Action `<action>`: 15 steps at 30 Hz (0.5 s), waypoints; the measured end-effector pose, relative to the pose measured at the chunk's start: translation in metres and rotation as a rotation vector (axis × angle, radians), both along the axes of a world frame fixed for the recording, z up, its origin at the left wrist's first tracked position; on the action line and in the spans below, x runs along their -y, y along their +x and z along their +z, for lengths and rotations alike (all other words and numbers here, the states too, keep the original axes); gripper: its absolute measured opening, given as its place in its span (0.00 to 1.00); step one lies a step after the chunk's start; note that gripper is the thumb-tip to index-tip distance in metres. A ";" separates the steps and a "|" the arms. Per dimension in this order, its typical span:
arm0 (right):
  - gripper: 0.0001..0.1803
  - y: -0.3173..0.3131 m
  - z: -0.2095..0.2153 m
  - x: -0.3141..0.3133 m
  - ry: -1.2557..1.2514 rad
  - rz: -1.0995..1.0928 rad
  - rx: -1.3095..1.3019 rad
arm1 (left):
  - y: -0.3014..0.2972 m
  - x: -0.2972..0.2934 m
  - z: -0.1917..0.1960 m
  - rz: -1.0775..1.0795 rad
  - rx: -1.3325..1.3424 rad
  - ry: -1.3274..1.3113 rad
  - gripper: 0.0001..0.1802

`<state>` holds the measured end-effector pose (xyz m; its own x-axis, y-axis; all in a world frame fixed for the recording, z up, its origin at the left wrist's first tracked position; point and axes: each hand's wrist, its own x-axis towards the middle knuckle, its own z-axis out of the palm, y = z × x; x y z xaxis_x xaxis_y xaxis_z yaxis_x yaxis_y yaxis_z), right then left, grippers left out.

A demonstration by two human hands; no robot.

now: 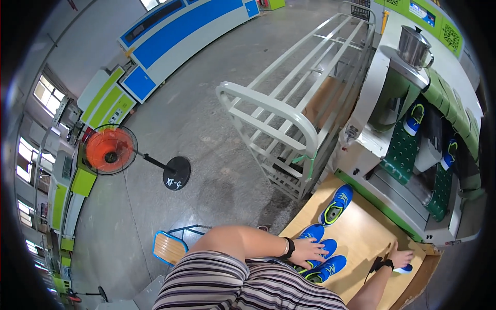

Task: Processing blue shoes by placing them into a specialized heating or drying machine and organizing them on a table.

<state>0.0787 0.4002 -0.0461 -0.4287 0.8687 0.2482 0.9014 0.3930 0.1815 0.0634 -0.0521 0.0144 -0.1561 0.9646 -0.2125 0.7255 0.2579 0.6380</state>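
Over a group of blue sneakers on the wooden table (356, 223) lies my left hand (309, 251), fingers spread across the shoes. Among them are a sneaker (313, 232) just beyond the hand and another sneaker (330, 267) on its near side. Farther up the board stands a blue sneaker (338, 201) with yellow-green trim and laces. At the table's right side my right hand (399, 257) is curled over a shoe (404, 268); only a bit of its blue upper and pale sole shows beneath the fingers. Dark bands circle both wrists.
A machine with green perforated belts (400, 152) adjoins the table, carrying sneakers (414, 120) inside. On top sits a metal pot (415, 47). A white rack (268, 98) stands beyond the table. Left are an orange fan (109, 150) and a stool (170, 248).
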 end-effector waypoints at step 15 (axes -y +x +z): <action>0.51 0.196 0.004 0.173 -1.124 0.063 -1.004 | -0.005 0.002 -0.009 -0.097 -0.071 0.016 0.41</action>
<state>0.2751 0.2272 -0.0417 -0.5322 0.7876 -0.3105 0.4421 -0.0542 -0.8953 0.0587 -0.0543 0.0054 -0.0758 0.9791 -0.1885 0.7900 0.1744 0.5878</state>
